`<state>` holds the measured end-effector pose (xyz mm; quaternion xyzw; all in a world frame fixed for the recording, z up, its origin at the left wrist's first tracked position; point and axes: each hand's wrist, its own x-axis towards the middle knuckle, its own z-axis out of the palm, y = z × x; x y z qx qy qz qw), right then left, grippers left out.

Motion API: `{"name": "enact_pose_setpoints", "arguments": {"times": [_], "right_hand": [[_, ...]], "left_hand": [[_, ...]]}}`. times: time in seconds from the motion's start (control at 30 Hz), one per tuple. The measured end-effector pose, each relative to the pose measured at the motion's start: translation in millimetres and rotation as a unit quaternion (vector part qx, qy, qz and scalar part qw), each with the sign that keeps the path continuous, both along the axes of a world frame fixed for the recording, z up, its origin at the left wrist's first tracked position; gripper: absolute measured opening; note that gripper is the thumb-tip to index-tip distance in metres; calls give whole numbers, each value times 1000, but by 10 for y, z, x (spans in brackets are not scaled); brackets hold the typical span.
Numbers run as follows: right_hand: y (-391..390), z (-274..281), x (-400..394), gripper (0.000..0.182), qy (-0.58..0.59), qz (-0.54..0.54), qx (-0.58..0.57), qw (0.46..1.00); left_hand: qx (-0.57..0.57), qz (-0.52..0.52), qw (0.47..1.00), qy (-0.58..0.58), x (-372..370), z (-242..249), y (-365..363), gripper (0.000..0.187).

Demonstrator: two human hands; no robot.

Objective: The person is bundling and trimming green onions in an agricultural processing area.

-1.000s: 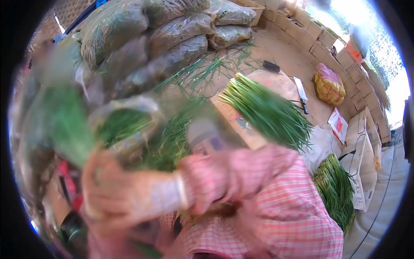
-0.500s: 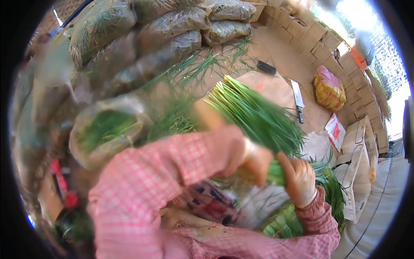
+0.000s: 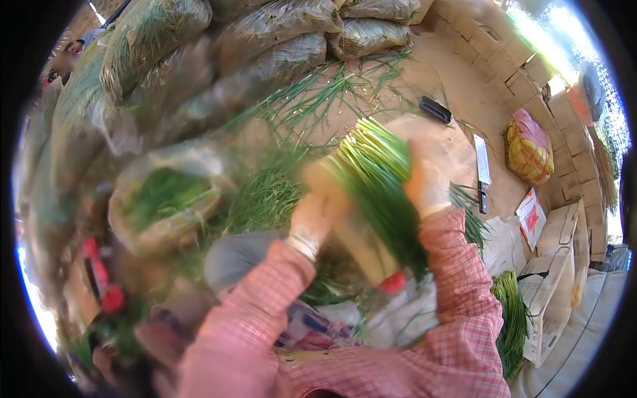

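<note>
A thick bunch of garlic chives (image 3: 378, 166), pale stem ends up and green leaves down, is between my two hands. My left hand (image 3: 322, 205), blurred by motion, grips its left side. My right hand (image 3: 424, 176) is closed around its right side. Below the bunch is a tan, board-like piece (image 3: 363, 242) with a red end, partly hidden by leaves. White plastic sheeting (image 3: 405, 315) lies beneath, near my lap. Another green bunch (image 3: 509, 325) rests at the lower right beside my right sleeve.
A knife (image 3: 482, 169) and a black object (image 3: 435, 109) lie on the floor beyond. Stuffed plastic sacks (image 3: 285, 63) are piled at the back left. An open bag of greens (image 3: 166, 192) stands left. A white crate (image 3: 541, 292) and a netted bundle (image 3: 529, 147) are right.
My hands have moved from the lower right up and left, apart, to either side of the chive bunch. The bunch has been gathered tighter. The view has shifted slightly.
</note>
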<state>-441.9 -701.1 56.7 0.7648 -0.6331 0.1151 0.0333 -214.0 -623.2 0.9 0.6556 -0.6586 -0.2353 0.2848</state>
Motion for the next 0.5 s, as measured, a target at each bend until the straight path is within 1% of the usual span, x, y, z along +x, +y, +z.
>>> {"name": "enact_pose_setpoints", "arguments": {"times": [0.03,0.07,0.1,0.17,0.2,0.3,0.37,0.4,0.5], "right_hand": [[-52,-93,19,66,15,4,-14,1000],[-48,-12,129,69,23,-29,67,997],[-52,-67,199,74,38,-34,71,996],[-22,-235,259,84,68,-45,81,993],[-39,-412,220,89,27,-47,91,994],[-2,-370,184,91,13,-18,64,998],[11,-316,165,91,44,0,36,998],[17,-284,153,91,60,8,23,998],[-11,-111,47,87,47,28,68,996]], "left_hand": [[65,8,998,-8,-62,-10,82,32],[44,17,999,10,-119,-163,153,34],[74,17,997,7,-183,-343,196,37],[64,-34,995,-66,-295,-360,219,28],[73,-35,994,-76,-307,-348,216,23],[92,-38,989,-106,-318,-202,118,11],[102,-44,986,-125,-336,-126,67,12],[51,-36,986,-153,-320,-119,63,13],[49,-45,972,-226,-282,-324,25,10]]}}
